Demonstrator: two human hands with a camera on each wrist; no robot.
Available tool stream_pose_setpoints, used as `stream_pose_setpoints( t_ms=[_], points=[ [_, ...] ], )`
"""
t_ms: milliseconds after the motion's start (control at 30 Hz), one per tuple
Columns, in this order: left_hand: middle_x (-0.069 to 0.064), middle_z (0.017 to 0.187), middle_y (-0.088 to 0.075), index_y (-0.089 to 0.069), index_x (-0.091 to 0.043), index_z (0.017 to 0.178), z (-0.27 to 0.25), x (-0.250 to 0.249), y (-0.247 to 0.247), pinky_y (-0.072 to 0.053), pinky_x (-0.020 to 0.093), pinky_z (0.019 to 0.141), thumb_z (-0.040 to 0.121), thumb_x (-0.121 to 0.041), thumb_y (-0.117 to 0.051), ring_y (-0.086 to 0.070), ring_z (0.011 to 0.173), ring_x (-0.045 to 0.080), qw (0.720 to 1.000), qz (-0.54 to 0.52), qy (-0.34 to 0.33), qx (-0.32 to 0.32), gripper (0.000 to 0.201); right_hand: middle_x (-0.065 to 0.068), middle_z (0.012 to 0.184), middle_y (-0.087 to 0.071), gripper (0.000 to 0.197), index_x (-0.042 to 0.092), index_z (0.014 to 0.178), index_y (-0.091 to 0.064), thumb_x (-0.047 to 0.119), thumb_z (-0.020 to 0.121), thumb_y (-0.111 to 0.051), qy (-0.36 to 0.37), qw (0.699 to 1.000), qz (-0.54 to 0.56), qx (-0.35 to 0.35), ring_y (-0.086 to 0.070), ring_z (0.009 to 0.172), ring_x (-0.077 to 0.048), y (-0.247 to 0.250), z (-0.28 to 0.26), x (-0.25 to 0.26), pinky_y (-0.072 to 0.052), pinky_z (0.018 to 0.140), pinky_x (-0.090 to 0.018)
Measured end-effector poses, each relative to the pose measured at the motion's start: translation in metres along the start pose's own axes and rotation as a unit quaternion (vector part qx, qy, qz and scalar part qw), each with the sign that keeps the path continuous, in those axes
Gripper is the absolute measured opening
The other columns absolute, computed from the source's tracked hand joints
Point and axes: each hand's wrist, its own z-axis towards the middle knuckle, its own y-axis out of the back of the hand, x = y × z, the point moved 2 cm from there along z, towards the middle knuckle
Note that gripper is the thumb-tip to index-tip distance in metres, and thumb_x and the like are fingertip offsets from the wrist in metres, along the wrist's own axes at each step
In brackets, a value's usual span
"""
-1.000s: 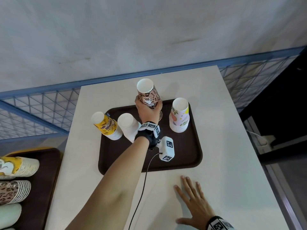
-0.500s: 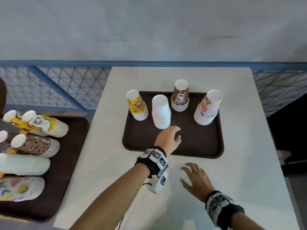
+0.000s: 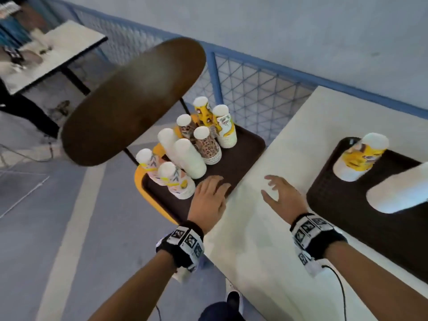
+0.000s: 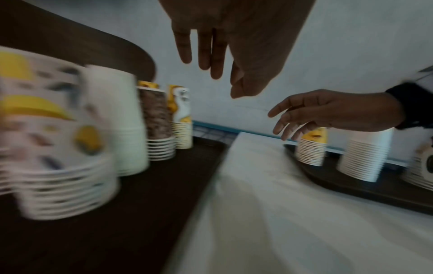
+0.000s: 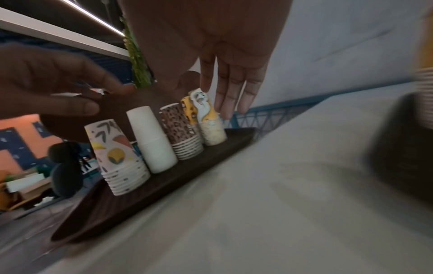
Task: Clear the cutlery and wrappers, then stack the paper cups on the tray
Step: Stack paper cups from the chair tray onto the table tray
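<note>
Both hands empty, fingers spread: left hand over the near edge of the side tray crowded with upturned cup stacks, right hand above the bench. More stacked cups stand on the bench tray.

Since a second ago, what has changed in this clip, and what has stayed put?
The left hand let go of the leopard-print stack on the table's tray, drew back, and now reaches left over the side tray of cup stacks, empty. The right hand lifted off the table and hovers with fingers spread. The view swung left. The yellow stack and white stack stay on their tray.
</note>
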Motion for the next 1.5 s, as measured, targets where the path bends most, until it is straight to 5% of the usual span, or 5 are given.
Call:
stream_pose_setpoints(
  t_ms=[300,833,1067,1300,1500],
  points=[
    [0.024,0.13,-0.052,-0.041,-0.017,0.123,-0.019,0.125,0.029,-0.043,0.055,0.095,0.067,-0.019,-0.074,-0.048,0.121,0.044,0.978,0.02,0.205,-0.038,0.065,-0.009,0.135,-0.048,0.057,0.016,0.136,-0.038,0.027,0.085,-0.061,0.099,0.994,0.041,0.035,-0.053,0.117,-0.025,-0.076,0.093,0.128,-0.046,0.094,-0.038],
    [0.017,0.123,-0.052,-0.039,-0.016,0.126,-0.013,0.156,0.001,-0.054,0.033,0.06,0.08,-0.03,-0.053,-0.055,0.11,0.035,0.989,-0.08,0.127,0.005,0.051,-0.008,0.136,-0.05,0.07,0.012,0.135,-0.037,0.022,0.076,-0.073,0.055,0.993,0.068,0.085,-0.046,0.127,-0.026,-0.138,0.15,0.159,-0.037,0.103,-0.037],
    [0.013,0.123,-0.051,-0.041,-0.015,0.123,-0.016,0.153,0.004,-0.054,0.042,0.08,0.07,-0.026,-0.053,-0.056,0.107,0.034,0.984,-0.135,0.113,-0.007,0.055,-0.007,0.123,-0.056,0.061,0.011,0.123,-0.047,0.022,0.069,-0.076,0.063,0.995,0.055,0.053,-0.05,0.115,-0.023,-0.125,0.123,0.146,-0.041,0.094,-0.032],
    [0.007,0.139,-0.043,-0.02,-0.017,0.14,-0.02,0.154,-0.012,-0.048,0.041,0.098,0.067,-0.035,-0.079,-0.047,0.125,0.022,0.909,-0.293,0.29,-0.065,0.096,-0.009,0.125,-0.053,0.076,0.012,0.127,-0.046,0.026,0.061,-0.082,0.01,0.997,0.075,0.018,-0.046,0.12,-0.025,-0.128,0.107,0.12,-0.04,0.099,-0.036],
    [0.002,0.125,-0.055,-0.029,-0.019,0.136,-0.019,0.153,-0.019,-0.045,0.028,0.091,0.068,-0.03,-0.08,-0.055,0.114,0.021,0.867,-0.337,0.366,-0.036,0.086,-0.015,0.13,-0.053,0.084,0.004,0.131,-0.043,0.022,0.06,-0.085,-0.049,0.995,0.084,0.036,-0.048,0.124,-0.028,-0.147,0.104,0.104,-0.04,0.102,-0.036]
  ],
)
